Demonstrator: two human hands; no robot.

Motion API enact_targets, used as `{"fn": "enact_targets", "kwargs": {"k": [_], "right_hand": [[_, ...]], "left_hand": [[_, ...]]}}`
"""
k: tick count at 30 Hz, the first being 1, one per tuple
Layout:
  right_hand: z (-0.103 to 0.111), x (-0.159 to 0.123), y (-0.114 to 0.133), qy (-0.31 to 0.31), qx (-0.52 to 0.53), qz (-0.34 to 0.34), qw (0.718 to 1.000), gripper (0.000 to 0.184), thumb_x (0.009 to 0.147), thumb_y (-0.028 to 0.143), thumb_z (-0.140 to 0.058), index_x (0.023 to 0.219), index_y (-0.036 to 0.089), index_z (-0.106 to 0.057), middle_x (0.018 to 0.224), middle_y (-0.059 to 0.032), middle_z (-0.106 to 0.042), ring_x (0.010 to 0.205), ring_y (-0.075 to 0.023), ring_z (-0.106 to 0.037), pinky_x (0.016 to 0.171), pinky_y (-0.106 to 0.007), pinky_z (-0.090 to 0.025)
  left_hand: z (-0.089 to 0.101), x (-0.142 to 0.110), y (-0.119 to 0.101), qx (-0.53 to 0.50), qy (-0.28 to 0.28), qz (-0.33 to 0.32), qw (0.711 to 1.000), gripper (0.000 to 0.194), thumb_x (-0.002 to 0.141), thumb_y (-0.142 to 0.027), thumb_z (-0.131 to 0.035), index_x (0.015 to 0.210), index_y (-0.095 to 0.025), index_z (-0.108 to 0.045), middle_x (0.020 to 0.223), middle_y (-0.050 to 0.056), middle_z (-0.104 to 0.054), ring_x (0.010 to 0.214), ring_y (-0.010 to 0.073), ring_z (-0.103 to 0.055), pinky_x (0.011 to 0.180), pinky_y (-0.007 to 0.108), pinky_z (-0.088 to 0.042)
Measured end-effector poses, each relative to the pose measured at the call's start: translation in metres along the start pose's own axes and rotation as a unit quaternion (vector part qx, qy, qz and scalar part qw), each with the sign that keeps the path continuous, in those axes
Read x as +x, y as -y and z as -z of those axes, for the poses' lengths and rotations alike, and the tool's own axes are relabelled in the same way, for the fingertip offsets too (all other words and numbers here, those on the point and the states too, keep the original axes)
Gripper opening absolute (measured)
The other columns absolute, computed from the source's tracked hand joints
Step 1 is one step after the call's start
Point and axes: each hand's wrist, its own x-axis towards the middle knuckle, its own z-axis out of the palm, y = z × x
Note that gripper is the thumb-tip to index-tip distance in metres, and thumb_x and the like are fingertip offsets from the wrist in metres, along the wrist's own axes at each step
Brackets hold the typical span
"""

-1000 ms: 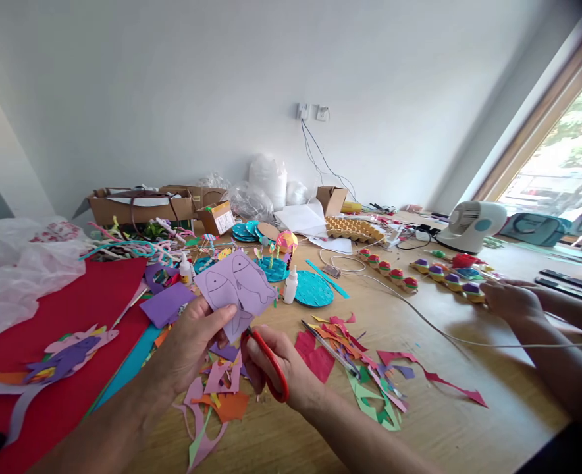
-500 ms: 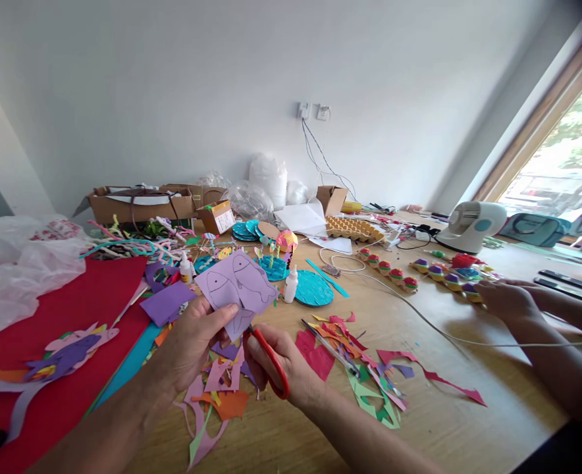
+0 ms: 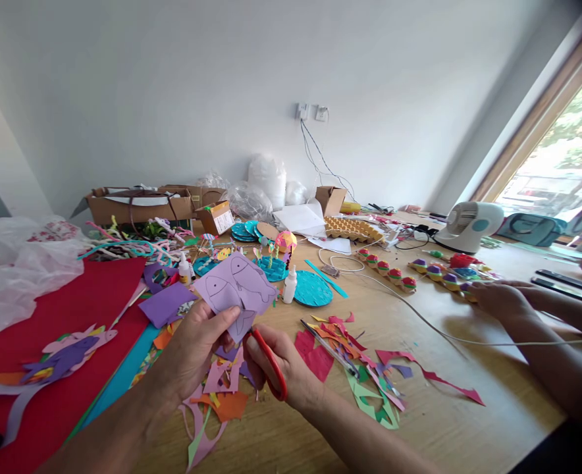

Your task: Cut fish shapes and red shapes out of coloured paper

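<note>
Between the thumb and fingers of my left hand (image 3: 205,342) is a piece of light purple paper (image 3: 239,286) with fish outlines drawn on it. My right hand (image 3: 281,368) grips red-handled scissors (image 3: 270,362), whose blades meet the paper's lower edge and are mostly hidden. Paper scraps (image 3: 224,375) in pink, orange and purple lie on the table beneath my hands. A darker purple sheet (image 3: 166,304) rests to the left, near cut-out paper fish (image 3: 71,352) on a red sheet (image 3: 116,283).
White glue bottles (image 3: 290,286) and a blue round plate (image 3: 313,288) stand beyond my hands. More scraps and a pen (image 3: 328,345) lie to the right. A co-worker's hands (image 3: 498,303) are at painted egg-carton strips (image 3: 444,280). A white cable (image 3: 434,326) crosses the table.
The view has shifted very slightly. My hands, the purple paper and the scissors stay in nearly the same place.
</note>
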Motion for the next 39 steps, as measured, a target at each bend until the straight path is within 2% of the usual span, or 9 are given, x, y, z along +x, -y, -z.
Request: {"fn": "enact_targets", "kwargs": {"k": [5, 8, 11, 19, 24, 29, 33, 39], "right_hand": [[-0.001, -0.001, -0.004, 0.0, 0.005, 0.016, 1.0, 0.062, 0.074, 0.081, -0.05, 0.062, 0.02, -0.041, 0.045, 0.0068, -0.043, 0.037, -0.0057, -0.037, 0.036, -0.018, -0.026], [-0.001, -0.001, -0.007, -0.001, 0.006, 0.027, 1.0, 0.06, 0.077, 0.078, -0.05, 0.063, 0.02, -0.041, 0.045, 0.0069, -0.043, 0.037, -0.0053, -0.036, 0.036, -0.018, -0.026], [-0.001, -0.002, -0.008, -0.007, 0.004, 0.022, 1.0, 0.058, 0.078, 0.076, -0.051, 0.063, 0.02, -0.041, 0.045, 0.0069, -0.043, 0.037, -0.0057, -0.037, 0.036, -0.018, -0.027], [-0.001, 0.0, -0.009, -0.02, 0.001, 0.008, 1.0, 0.052, 0.082, 0.066, -0.053, 0.06, 0.02, -0.041, 0.041, 0.0071, -0.041, 0.035, -0.0058, -0.037, 0.033, -0.017, -0.028], [-0.001, 0.001, -0.008, -0.022, -0.01, 0.013, 1.0, 0.049, 0.084, 0.062, -0.053, 0.06, 0.02, -0.042, 0.041, 0.0069, -0.042, 0.034, -0.0054, -0.037, 0.033, -0.016, -0.028], [-0.001, 0.002, -0.008, -0.027, -0.016, 0.011, 0.999, 0.051, 0.082, 0.065, -0.053, 0.059, 0.02, -0.041, 0.04, 0.0071, -0.041, 0.034, -0.0058, -0.038, 0.033, -0.016, -0.029], [-0.002, 0.001, -0.007, -0.028, -0.035, 0.007, 0.999, 0.051, 0.084, 0.063, -0.052, 0.059, 0.02, -0.041, 0.041, 0.0069, -0.041, 0.035, -0.0056, -0.038, 0.034, -0.016, -0.028], [0.0, 0.001, -0.004, -0.028, -0.037, 0.01, 0.999, 0.044, 0.084, 0.055, -0.055, 0.062, 0.019, -0.044, 0.046, 0.0066, -0.042, 0.039, -0.0068, -0.041, 0.036, -0.017, -0.034]], "left_hand": [[-0.004, -0.003, -0.004, -0.024, -0.004, -0.005, 1.0, 0.029, 0.064, -0.038, -0.075, 0.081, -0.017, -0.064, 0.068, -0.002, -0.065, 0.059, 0.0129, -0.054, 0.055, 0.025, -0.045], [-0.007, -0.005, -0.006, -0.028, 0.001, -0.01, 1.0, 0.026, 0.063, -0.038, -0.075, 0.073, -0.016, -0.064, 0.066, -0.001, -0.065, 0.056, 0.0117, -0.052, 0.052, 0.023, -0.044], [-0.008, -0.005, -0.006, -0.033, 0.0, -0.012, 0.999, 0.025, 0.062, -0.038, -0.076, 0.069, -0.017, -0.064, 0.063, -0.002, -0.064, 0.053, 0.0108, -0.05, 0.05, 0.023, -0.042], [-0.008, -0.004, -0.006, -0.031, 0.005, -0.012, 0.999, 0.026, 0.063, -0.038, -0.076, 0.073, -0.017, -0.065, 0.067, -0.002, -0.064, 0.056, 0.0117, -0.051, 0.053, 0.024, -0.043], [-0.009, -0.004, -0.008, -0.031, 0.007, -0.003, 0.999, 0.026, 0.062, -0.038, -0.076, 0.066, -0.017, -0.062, 0.06, -0.003, -0.061, 0.052, 0.0102, -0.048, 0.05, 0.023, -0.041], [-0.007, -0.004, -0.01, -0.025, -0.025, -0.037, 0.999, 0.026, 0.061, -0.036, -0.075, 0.057, -0.019, -0.056, 0.052, -0.006, -0.055, 0.047, 0.0089, -0.044, 0.045, 0.02, -0.038], [-0.003, -0.001, -0.007, -0.007, -0.023, -0.054, 0.998, 0.023, 0.066, -0.035, -0.072, 0.06, -0.02, -0.057, 0.052, -0.006, -0.054, 0.048, 0.0096, -0.044, 0.046, 0.021, -0.038], [0.002, 0.002, -0.002, 0.009, 0.004, -0.059, 0.998, 0.016, 0.072, -0.034, -0.07, 0.07, -0.02, -0.061, 0.057, -0.006, -0.058, 0.049, 0.0099, -0.046, 0.047, 0.02, -0.038]]}}
